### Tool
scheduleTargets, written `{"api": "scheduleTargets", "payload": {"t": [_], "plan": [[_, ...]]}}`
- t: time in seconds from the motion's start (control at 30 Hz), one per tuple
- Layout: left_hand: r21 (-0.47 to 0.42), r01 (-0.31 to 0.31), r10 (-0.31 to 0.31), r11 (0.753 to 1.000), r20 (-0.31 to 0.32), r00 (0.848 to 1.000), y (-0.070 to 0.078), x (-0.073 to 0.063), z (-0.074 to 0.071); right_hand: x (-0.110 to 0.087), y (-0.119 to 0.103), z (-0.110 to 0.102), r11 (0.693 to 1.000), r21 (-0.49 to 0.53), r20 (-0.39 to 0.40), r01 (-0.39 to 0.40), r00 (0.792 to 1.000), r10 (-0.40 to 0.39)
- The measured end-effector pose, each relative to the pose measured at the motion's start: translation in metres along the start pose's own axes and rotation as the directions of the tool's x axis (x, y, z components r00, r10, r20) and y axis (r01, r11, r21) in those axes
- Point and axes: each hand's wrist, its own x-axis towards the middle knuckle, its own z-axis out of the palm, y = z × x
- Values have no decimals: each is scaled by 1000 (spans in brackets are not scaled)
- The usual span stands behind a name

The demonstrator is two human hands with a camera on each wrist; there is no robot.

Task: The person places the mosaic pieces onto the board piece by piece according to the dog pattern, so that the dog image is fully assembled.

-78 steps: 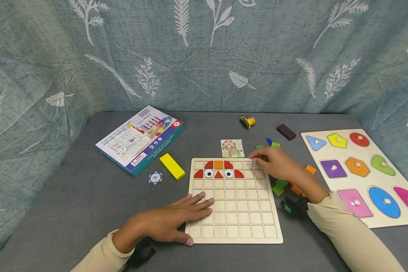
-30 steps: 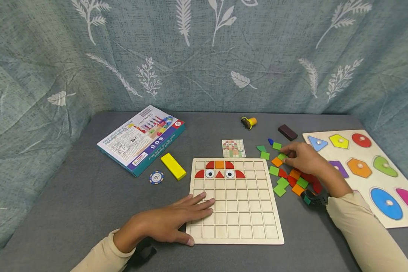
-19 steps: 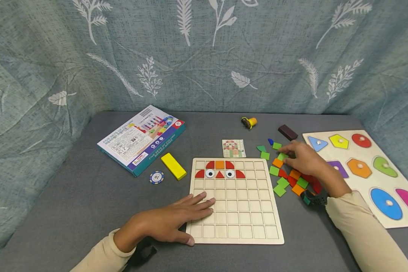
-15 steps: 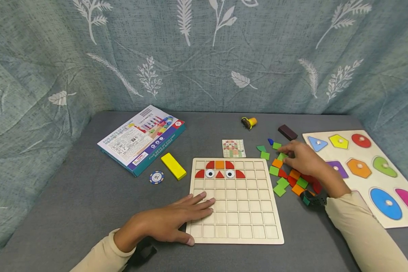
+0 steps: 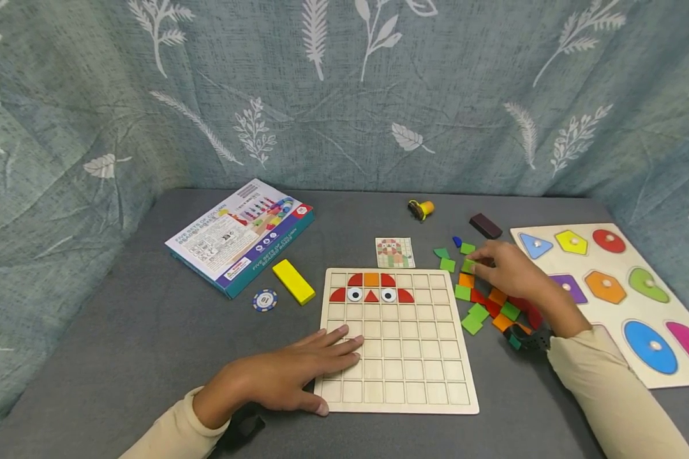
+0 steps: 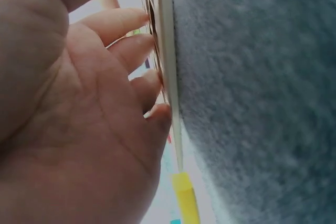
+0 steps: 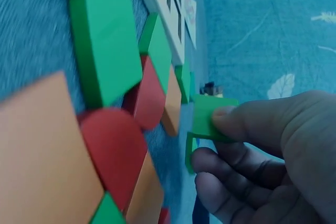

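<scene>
Pinching a green tile point(image 7: 203, 117) is the right hand point(image 5: 511, 271) (the left hand point(image 5: 281, 376), fingers point(image 5: 339, 362) apart, rests on the gridded board point(image 5: 413, 349)).

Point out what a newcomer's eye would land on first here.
Probably the two eye pieces among red pieces, near the far edge of the wooden grid board. Next, perhaps the right hand pinching a green square by the loose pieces, and the bright shape puzzle far right in the head view.
</scene>
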Motion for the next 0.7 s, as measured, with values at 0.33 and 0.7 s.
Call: {"api": "scheduleTargets", "payload": {"t": [0.33,0.7], "plan": [[65,-17,19,998,-27,999,10,-5,2,3,-22,8,998,38,-16,57,998,-57],[20,-1,2,1000,-29,1000,6,-4,2,21,-61,21,989,75,21,129,991,-131]]}}
